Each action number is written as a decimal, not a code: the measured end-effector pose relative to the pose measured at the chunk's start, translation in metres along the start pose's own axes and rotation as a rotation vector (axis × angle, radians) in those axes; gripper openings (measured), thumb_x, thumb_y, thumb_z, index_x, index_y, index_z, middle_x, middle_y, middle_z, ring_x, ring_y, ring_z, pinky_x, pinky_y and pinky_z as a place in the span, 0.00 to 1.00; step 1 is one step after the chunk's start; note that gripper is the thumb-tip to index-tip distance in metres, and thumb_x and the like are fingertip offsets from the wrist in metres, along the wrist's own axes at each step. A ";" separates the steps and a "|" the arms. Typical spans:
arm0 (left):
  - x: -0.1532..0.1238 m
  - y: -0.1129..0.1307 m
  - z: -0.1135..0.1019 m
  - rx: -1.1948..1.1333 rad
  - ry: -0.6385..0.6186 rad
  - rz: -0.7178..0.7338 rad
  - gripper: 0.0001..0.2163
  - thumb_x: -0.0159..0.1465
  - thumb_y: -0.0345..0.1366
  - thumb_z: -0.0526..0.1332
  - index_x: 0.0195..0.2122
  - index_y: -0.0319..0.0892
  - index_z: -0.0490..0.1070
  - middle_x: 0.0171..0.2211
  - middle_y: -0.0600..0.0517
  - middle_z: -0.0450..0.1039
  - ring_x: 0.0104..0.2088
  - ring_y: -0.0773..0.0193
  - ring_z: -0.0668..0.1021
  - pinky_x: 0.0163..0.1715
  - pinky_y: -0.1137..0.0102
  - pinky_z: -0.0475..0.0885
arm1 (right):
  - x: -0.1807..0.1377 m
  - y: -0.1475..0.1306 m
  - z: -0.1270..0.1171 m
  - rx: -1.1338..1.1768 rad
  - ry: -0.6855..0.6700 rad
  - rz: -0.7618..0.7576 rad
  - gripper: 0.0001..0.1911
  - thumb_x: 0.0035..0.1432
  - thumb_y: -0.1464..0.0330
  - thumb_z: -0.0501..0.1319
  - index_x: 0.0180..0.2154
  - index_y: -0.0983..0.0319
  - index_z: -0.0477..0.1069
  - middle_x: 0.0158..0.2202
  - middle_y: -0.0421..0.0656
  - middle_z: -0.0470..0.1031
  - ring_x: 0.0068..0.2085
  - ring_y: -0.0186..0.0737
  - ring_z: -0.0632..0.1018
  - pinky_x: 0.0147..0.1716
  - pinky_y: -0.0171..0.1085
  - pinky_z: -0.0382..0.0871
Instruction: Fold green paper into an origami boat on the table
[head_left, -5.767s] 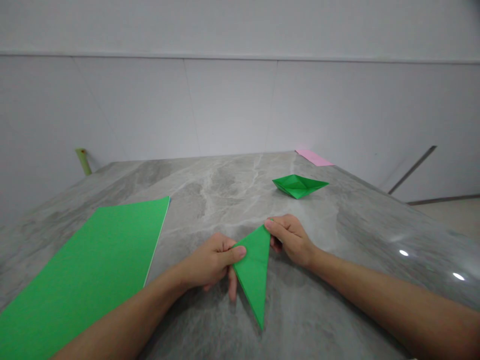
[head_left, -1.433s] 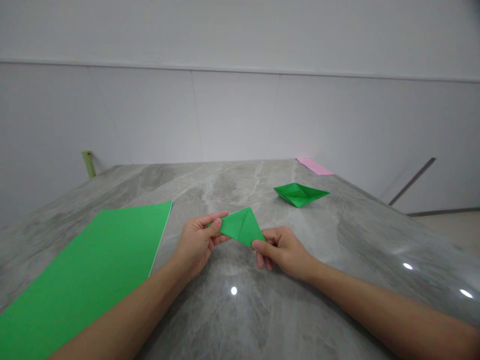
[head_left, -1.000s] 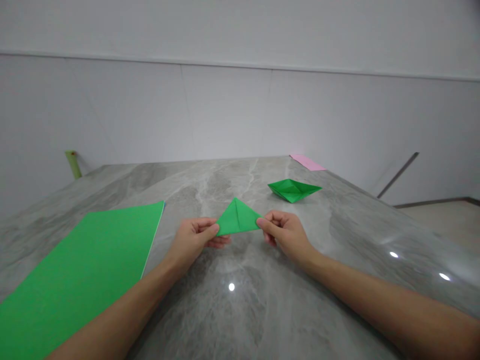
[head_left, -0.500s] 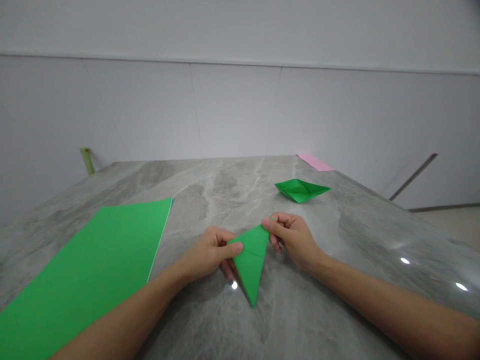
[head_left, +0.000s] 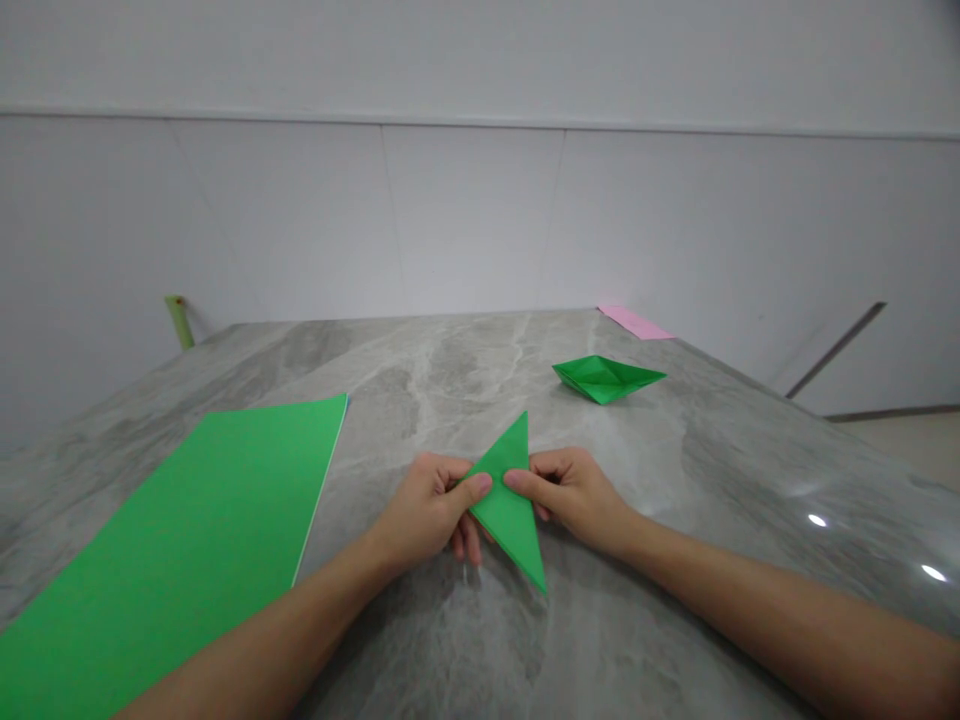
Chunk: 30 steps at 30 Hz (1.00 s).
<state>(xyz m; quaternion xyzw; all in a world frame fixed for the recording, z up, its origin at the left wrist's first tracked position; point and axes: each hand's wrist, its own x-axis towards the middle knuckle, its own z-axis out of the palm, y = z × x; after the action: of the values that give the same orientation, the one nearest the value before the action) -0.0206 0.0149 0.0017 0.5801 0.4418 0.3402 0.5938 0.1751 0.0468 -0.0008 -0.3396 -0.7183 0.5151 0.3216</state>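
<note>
A folded green paper triangle [head_left: 512,510] lies between both hands on the grey marble table [head_left: 450,380], one tip pointing away from me and one toward me. My left hand [head_left: 431,505] pinches its left side with thumb on top. From the right, my right hand [head_left: 574,492] pinches the middle of the piece, thumb meeting the left thumb. Both hands are closed on the paper.
A large flat green paper sheet [head_left: 180,540] lies at the left. A finished green paper boat [head_left: 607,378] sits farther back on the right, and a pink sheet [head_left: 634,322] lies at the far right corner. A green stick [head_left: 178,322] leans by the wall.
The triangle was lifted and turned in the air, then brought back down. In the last half second my right hand slid from its top corner to the middle, and the piece rotated.
</note>
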 end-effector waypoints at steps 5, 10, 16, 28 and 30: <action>-0.001 -0.003 -0.001 0.048 -0.119 0.002 0.22 0.61 0.54 0.58 0.26 0.37 0.71 0.16 0.52 0.72 0.12 0.69 0.73 0.10 0.79 0.62 | -0.002 0.001 0.003 -0.044 -0.091 -0.032 0.29 0.59 0.49 0.59 0.17 0.62 0.61 0.16 0.35 0.58 0.19 0.28 0.59 0.19 0.32 0.50; -0.004 -0.001 0.007 0.113 0.062 0.084 0.20 0.64 0.50 0.56 0.24 0.39 0.71 0.12 0.53 0.69 0.10 0.70 0.70 0.12 0.79 0.62 | -0.001 0.000 0.003 0.003 -0.087 0.004 0.28 0.58 0.48 0.60 0.19 0.61 0.60 0.16 0.34 0.57 0.19 0.28 0.58 0.19 0.32 0.50; -0.003 0.001 0.006 0.111 0.225 0.138 0.19 0.63 0.49 0.56 0.23 0.40 0.69 0.11 0.52 0.71 0.11 0.68 0.70 0.13 0.76 0.65 | 0.000 -0.001 0.003 -0.008 -0.128 0.045 0.28 0.58 0.48 0.59 0.18 0.60 0.58 0.15 0.33 0.56 0.18 0.27 0.56 0.18 0.32 0.48; -0.004 0.009 -0.004 0.199 0.474 0.199 0.20 0.64 0.51 0.56 0.20 0.43 0.62 0.08 0.59 0.61 0.08 0.70 0.64 0.10 0.76 0.57 | -0.006 -0.009 -0.002 -0.007 -0.196 0.058 0.25 0.57 0.49 0.61 0.23 0.63 0.70 0.13 0.33 0.59 0.16 0.26 0.57 0.16 0.30 0.48; -0.004 0.009 -0.004 0.235 0.510 0.192 0.22 0.65 0.53 0.54 0.19 0.44 0.59 0.07 0.61 0.57 0.07 0.71 0.61 0.09 0.76 0.53 | -0.007 -0.009 -0.003 0.003 -0.195 0.043 0.25 0.57 0.49 0.61 0.22 0.63 0.70 0.13 0.33 0.59 0.16 0.26 0.57 0.16 0.30 0.48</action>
<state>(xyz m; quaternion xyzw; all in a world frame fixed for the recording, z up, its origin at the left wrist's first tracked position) -0.0248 0.0141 0.0114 0.5799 0.5562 0.4761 0.3574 0.1802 0.0409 0.0082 -0.3026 -0.7380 0.5537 0.2393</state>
